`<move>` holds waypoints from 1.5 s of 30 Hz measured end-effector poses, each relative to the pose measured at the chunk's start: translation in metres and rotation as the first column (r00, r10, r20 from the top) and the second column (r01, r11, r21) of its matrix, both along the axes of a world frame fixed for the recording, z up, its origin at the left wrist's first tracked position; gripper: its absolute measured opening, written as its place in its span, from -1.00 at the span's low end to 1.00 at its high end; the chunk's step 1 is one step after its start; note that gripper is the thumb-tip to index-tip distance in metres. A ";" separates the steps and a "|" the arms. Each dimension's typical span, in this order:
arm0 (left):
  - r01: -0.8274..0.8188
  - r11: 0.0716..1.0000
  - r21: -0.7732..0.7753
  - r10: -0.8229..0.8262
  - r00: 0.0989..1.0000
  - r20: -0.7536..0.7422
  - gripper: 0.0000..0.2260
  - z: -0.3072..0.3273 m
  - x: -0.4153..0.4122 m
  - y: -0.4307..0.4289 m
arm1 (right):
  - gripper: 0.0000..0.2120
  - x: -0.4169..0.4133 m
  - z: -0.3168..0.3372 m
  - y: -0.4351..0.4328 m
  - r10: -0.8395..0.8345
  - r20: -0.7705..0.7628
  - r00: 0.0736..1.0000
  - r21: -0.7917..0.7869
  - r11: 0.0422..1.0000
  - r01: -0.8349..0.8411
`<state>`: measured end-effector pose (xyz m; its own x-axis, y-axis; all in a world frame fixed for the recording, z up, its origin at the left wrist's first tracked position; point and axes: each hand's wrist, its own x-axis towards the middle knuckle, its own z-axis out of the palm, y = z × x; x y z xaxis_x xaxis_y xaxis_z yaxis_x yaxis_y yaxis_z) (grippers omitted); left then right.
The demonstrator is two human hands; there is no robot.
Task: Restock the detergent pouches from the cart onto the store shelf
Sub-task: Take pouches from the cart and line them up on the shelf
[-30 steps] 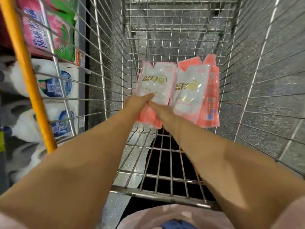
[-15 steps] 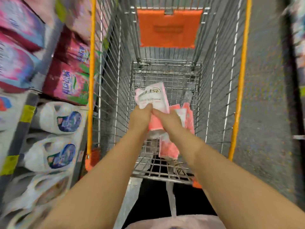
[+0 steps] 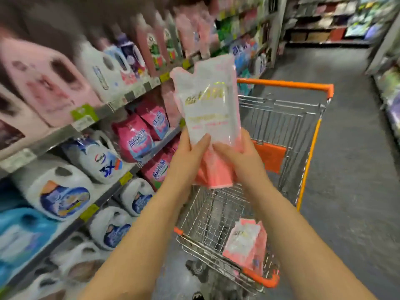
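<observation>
Above the cart (image 3: 311, 135) — both hands gripping a pouch (image 3: 208, 109).

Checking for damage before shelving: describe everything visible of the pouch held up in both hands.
The pouch is glossy soft plastic: white front with gold lettering, pink edges and bottom, notched top. It stands upright above the cart, near the shelf. The left hand and right hand grip its lower half, thumbs on the front.
</observation>
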<state>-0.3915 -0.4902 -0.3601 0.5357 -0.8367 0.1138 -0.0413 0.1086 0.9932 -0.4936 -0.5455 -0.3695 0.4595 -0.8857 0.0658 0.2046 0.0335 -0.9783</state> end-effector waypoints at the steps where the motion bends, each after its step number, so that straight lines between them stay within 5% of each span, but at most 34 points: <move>1: 0.005 0.999 -0.033 -0.005 1.000 0.013 -0.79 0.018 0.003 0.014 | -0.65 0.003 0.018 0.008 0.060 0.039 0.997 -0.023 0.998 -0.059; 4: -0.051 0.993 -0.109 0.059 0.996 0.065 -0.70 0.064 0.019 0.060 | -0.72 0.026 0.061 0.037 0.211 0.107 0.972 -0.131 0.972 -0.197; 12: -0.337 0.886 -0.319 0.405 0.898 0.174 -0.23 0.145 0.102 0.208 | -0.52 0.130 0.149 0.154 0.490 0.150 0.859 -0.347 0.840 -0.418; 17: -0.478 0.742 -0.470 0.597 0.790 0.140 -0.46 0.183 0.163 0.303 | -0.91 0.212 0.212 0.238 0.630 0.198 0.751 -0.390 0.754 -0.529; 25: -0.578 0.651 -0.491 0.748 0.599 0.287 -0.34 0.243 0.266 0.449 | -0.75 0.350 0.308 0.361 0.712 0.260 0.652 -0.355 0.699 -0.621; 34: -0.667 0.569 -0.481 0.822 0.467 0.325 -0.59 0.283 0.365 0.527 | -0.83 0.472 0.390 0.445 0.791 0.325 0.518 -0.325 0.608 -0.724; 39: -0.750 0.461 -0.475 0.874 0.290 0.390 -0.33 0.324 0.398 0.555 | -0.79 0.527 0.432 0.485 0.824 0.328 0.462 -0.405 0.564 -0.720; 41: -0.794 0.418 -0.442 0.882 0.239 0.405 -0.40 0.341 0.412 0.567 | -0.88 0.547 0.445 0.499 0.846 0.321 0.426 -0.432 0.531 -0.729; 45: -0.866 0.367 -0.340 0.890 0.221 0.398 -0.51 0.366 0.441 0.595 | -0.69 0.577 0.460 0.528 0.850 0.311 0.425 -0.417 0.524 -0.742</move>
